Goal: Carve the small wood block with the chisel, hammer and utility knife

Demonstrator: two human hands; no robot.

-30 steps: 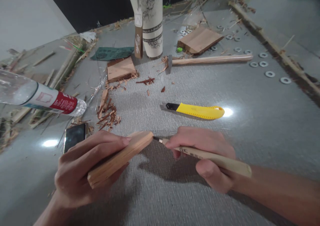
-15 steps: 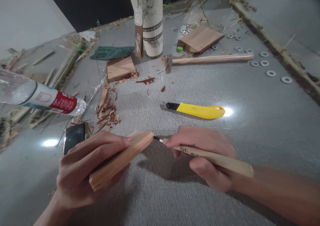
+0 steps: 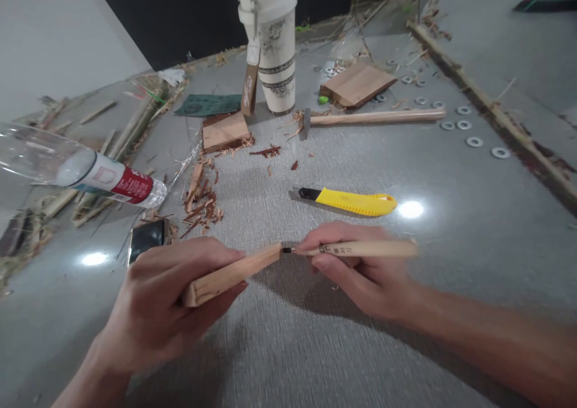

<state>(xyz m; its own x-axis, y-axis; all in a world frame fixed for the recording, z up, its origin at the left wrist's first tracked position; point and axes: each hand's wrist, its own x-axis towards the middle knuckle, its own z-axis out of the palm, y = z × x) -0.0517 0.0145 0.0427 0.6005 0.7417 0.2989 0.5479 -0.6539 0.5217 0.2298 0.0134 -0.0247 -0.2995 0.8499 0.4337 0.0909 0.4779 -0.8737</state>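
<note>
My left hand [image 3: 166, 300] is closed around a small block of wood [image 3: 234, 274], tilted with its far end up to the right. In my right hand [image 3: 360, 270] is a wood carving knife [image 3: 374, 249] with a pale handle that bears dark markings. Its short dark blade meets the block's right end. Beyond my right hand a yellow utility knife [image 3: 356, 202] lies on the grey table. A dark phone [image 3: 148, 240] is partly hidden behind my left hand.
Wood shavings [image 3: 202, 200] are scattered at centre left. A plastic bottle [image 3: 108, 173] lies on the left. Farther back are a white tumbler [image 3: 277, 53], a hammer [image 3: 378, 117], wooden blocks [image 3: 358, 85] and several washers [image 3: 474, 142]. A bark-edged strip [image 3: 491, 89] runs along the right.
The carving knife has swung from slanting down to the right to nearly level. My left hand has turned the block, so less of its top face shows. The whole view has shifted slightly.
</note>
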